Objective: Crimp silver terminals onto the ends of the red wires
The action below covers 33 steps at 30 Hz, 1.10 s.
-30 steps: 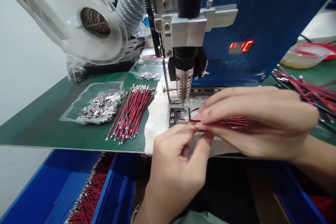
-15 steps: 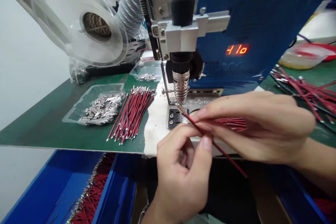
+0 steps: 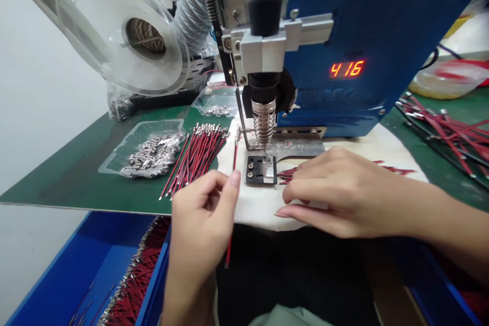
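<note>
My left hand pinches a red-and-black wire pair between thumb and index finger. The wires stand nearly upright, with a small metal terminal at the top end and the lower end showing below the hand. Over the white sheet, my right hand has its thumb apart from the curled fingers, with nothing visible between them. Its fingers are at a small bunch of red-and-black wires, partly covered by the hand. Between the hands is the black fixture block, below the machine's spring-wrapped tip.
A clear tray of metal terminals stands left, beside a pile of terminated wires. The blue machine rises behind, its display lit red. More wires lie right. Below left is a blue bin holding wires.
My hands have moved apart. The left carries the wire pair leftward, away from the fixture; the right has let go of it and moved to the bunch on the sheet.
</note>
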{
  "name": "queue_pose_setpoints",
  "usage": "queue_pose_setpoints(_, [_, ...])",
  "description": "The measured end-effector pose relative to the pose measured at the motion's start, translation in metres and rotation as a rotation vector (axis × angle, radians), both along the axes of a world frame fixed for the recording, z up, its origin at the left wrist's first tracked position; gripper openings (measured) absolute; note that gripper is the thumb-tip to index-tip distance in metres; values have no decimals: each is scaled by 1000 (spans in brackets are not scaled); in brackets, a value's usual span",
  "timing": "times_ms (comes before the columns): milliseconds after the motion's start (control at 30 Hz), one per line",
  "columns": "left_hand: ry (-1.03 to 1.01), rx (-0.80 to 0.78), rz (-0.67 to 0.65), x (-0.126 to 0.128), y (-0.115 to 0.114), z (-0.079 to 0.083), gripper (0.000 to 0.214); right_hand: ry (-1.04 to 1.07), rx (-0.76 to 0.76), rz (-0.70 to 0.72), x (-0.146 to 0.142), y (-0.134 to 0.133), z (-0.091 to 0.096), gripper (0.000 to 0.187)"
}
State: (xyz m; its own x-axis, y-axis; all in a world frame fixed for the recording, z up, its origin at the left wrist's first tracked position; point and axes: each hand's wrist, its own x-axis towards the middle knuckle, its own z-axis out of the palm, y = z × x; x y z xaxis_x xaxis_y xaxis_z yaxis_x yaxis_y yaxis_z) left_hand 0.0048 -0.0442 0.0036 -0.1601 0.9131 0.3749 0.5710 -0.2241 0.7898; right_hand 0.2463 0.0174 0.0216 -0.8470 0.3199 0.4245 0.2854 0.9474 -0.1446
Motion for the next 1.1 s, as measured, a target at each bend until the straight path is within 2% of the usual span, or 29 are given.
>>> queue_pose_setpoints(167, [438, -11, 287, -29, 32, 13, 38, -21, -18, -7, 0, 1, -1, 44])
queue_pose_setpoints(267, [719, -146, 423, -33, 50, 28, 36, -20, -22, 2, -1, 1, -1, 44])
queue_pose_setpoints(400, [976, -339, 384, -31, 69, 43, 39, -19, -15, 3, -1, 3, -2, 44])
queue_pose_setpoints(633, [1087, -399, 316, -28, 81, 49, 46, -4, -19, 19, -1, 3, -5, 42])
queue_pose_setpoints(900, [1102, -448, 251, -26, 87, 43, 46, 14, -13, 26, -1, 3, -4, 42])
queue_pose_setpoints(1100, [1028, -363, 302, -32, 84, 42, 49, -5, -3, 17, 0, 3, -2, 41])
